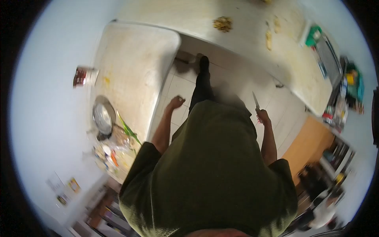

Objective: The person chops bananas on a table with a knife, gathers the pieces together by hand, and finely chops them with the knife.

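Observation:
A knife (256, 100) is in my right hand (262, 115), its blade pointing away from me over the tiled floor. My left hand (176, 102) hangs beside the edge of the left table (134, 55), its fingers curled in, and I make out no object in it. Nearest to it on that table are a metal bowl (104, 115) and a long green vegetable (128, 128). Ahead, a pile of small cut pieces (222, 24) and some pale yellow lengths (269, 40) lie on the far table (244, 37).
A red and white packet (85, 76) stands by the left wall. Plastic bags (119, 138) and small food items crowd the left table's near end. On the right are a green item (314, 35), a dark tray (331, 55) and a brown wooden surface (306, 142). Another person (324, 213) is at lower right.

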A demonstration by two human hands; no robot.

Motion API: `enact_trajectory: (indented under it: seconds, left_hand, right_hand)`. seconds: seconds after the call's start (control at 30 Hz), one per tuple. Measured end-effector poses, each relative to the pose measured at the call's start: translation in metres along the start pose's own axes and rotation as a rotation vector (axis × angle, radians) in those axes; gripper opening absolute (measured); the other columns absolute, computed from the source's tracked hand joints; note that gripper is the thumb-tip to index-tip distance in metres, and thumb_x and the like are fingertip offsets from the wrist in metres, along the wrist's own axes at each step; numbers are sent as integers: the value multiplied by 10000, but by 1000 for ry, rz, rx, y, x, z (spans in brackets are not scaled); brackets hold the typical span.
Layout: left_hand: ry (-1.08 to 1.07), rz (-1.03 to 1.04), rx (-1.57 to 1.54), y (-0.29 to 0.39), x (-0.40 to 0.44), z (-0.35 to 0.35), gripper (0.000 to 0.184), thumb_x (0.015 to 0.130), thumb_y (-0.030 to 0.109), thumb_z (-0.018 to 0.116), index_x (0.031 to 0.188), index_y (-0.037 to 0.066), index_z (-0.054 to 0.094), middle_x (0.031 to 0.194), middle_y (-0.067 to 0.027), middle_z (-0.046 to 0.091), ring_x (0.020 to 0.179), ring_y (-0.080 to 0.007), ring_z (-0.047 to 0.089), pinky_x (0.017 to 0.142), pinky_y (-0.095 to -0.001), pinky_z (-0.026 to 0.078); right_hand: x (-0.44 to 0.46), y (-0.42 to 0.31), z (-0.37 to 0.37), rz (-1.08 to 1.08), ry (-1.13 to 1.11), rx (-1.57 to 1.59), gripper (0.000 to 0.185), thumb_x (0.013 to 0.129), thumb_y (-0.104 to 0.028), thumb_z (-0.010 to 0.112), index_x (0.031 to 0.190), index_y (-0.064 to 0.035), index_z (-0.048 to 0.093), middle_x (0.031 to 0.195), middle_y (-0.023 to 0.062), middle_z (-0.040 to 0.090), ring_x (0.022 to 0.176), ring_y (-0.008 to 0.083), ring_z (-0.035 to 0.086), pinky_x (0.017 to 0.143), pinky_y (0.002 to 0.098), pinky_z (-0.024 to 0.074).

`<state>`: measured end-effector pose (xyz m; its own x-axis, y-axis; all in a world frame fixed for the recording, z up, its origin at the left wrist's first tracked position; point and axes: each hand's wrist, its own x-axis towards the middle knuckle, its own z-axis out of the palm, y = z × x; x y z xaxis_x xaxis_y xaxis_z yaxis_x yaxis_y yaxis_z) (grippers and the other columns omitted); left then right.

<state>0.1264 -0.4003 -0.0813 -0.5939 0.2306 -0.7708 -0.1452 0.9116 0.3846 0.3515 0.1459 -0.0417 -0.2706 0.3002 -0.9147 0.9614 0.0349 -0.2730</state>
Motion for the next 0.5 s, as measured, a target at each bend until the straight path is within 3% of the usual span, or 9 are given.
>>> enact_trajectory:
  seconds: [0.07, 0.17, 0.27, 0.3, 0.33, 0.37, 0.43, 0.5]
  left_hand:
    - [-282, 191, 410, 38, 64, -48, 652, 901, 560, 528, 1093, -52, 647, 1176, -252, 631, 1141, -414, 570, 997, -468, 435]
    - [-48, 220, 467, 189, 57, -181, 618, 919, 553, 477, 1267, 60, 610, 1327, -173, 572, 1253, -342, 519, 1029, -445, 418]
    - [325, 311, 487, 315, 98, -284, 581, 843, 497, 625, 1337, 196, 576, 1408, -89, 521, 1299, -272, 483, 1018, -462, 428]
    - [340, 323, 625, 367, 146, -321, 514, 825, 451, 660, 1281, 215, 624, 1293, -104, 607, 1209, -286, 559, 1010, -468, 437]
    - [289, 404, 551, 420, 136, -368, 493, 813, 440, 696, 1251, 221, 641, 1162, -114, 669, 1099, -312, 623, 988, -485, 455]
    - [312, 489, 537, 461, 124, -398, 485, 815, 442, 693, 1242, 217, 641, 1154, -115, 668, 1093, -310, 623, 982, -482, 456]
    - [357, 646, 542, 515, 109, -425, 471, 821, 445, 688, 1224, 207, 641, 1140, -116, 668, 1079, -306, 623, 971, -478, 458]
    - [390, 746, 549, 537, 103, -437, 457, 826, 447, 683, 1207, 198, 640, 1125, -116, 667, 1066, -302, 623, 960, -474, 460]
  right_hand:
    - [2, -68, -6, -105, -5, -117, 438, 897, -479, 593, 890, -42, 557, 677, 42, 535, 475, 153, 508, 429, 326, 456]
    - [25, -116, -12, -267, -28, -126, 533, 905, -531, 570, 844, -4, 524, 649, 63, 514, 437, 168, 504, 376, 345, 432]
    - [34, -146, -13, -284, -58, -289, 539, 904, -536, 562, 859, 0, 533, 668, 74, 529, 459, 176, 512, 406, 347, 446]
    - [25, -157, -10, -245, -45, -307, 539, 901, -533, 571, 874, 4, 546, 677, 83, 542, 461, 185, 520, 407, 349, 445]
    - [26, -158, -11, -233, -113, -299, 531, 902, -526, 582, 881, 4, 556, 691, 90, 557, 451, 184, 516, 407, 350, 444]
    - [18, -166, -6, -154, -84, -376, 513, 897, -520, 596, 863, -10, 549, 674, 84, 554, 438, 173, 500, 401, 341, 434]
    - [2, -165, -5, -285, -161, -448, 503, 901, -521, 594, 830, -25, 544, 625, 73, 531, 432, 170, 473, 396, 346, 408]
    - [-4, -168, -2, -253, -162, -462, 501, 903, -519, 593, 827, -27, 541, 622, 71, 528, 432, 170, 471, 395, 347, 407]
